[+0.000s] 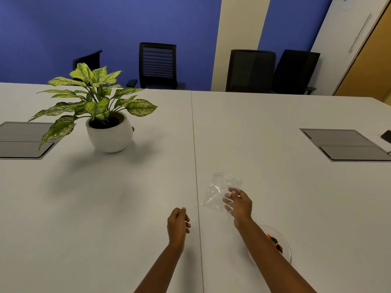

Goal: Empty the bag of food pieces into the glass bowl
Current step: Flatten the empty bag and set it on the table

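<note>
A clear plastic bag (220, 188) with nothing visible inside hangs over the white table just right of the centre seam. My right hand (240, 205) pinches its near right edge between thumb and fingers. The glass bowl (284, 243) sits near the front edge under my right forearm, which hides much of it; orange, green and dark food pieces (275, 243) lie inside. My left hand (178, 224) hovers left of the seam, fingers loosely curled, holding nothing and apart from the bag.
A potted plant in a white pot (109, 136) stands at the mid left. Grey cable hatches (23, 140) (347, 144) are set into the table on both sides. A dark phone (386, 136) lies at the right edge. Black chairs (157, 65) line the far side.
</note>
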Demonstrator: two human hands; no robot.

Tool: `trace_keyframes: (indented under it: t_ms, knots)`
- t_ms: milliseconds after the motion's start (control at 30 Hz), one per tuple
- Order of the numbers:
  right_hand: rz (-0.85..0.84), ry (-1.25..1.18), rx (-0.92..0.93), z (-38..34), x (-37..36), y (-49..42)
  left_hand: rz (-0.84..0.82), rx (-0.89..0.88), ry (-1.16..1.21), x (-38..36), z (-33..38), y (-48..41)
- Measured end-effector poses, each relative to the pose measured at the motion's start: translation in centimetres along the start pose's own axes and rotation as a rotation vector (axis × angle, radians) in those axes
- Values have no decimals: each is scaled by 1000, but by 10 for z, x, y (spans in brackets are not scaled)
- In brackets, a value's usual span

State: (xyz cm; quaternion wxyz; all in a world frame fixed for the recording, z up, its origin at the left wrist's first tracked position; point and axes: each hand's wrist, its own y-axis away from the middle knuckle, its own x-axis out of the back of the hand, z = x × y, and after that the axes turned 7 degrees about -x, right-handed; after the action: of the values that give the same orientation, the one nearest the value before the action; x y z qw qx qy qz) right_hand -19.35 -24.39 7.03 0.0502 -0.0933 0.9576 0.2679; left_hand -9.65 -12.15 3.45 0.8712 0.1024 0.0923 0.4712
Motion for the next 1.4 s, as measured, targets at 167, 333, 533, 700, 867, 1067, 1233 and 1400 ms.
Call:
trace_keyframes:
  t_ms: [167, 333, 533, 700, 867, 1067, 1233, 1400]
  knots:
    - [-254, 136, -107, 7, -6, 9, -160, 166, 31, 5, 9, -7]
    - [-411, 350, -243, 23, -20, 21, -46, 4, -64, -2, 14, -13]
    - [-498, 244, -381, 46, -27, 28, 186, -121, -261, 14, 7, -27]
    - [-398, 235, -350, 63, -44, 26, 262, -114, -314, 29, 2, -33]
    - [-363, 372, -340, 79, -61, 26, 312, -44, -369, 58, -7, -41]
    - [-372, 609, -267, 107, -74, 28, 266, 127, -531, 87, -18, -51]
    - [-395, 772, -232, 122, -83, 31, 113, -44, -1013, 92, -25, -50]
    - [-406, 1168, 146, 131, -89, 34, -283, -131, -1422, 93, -41, -56]
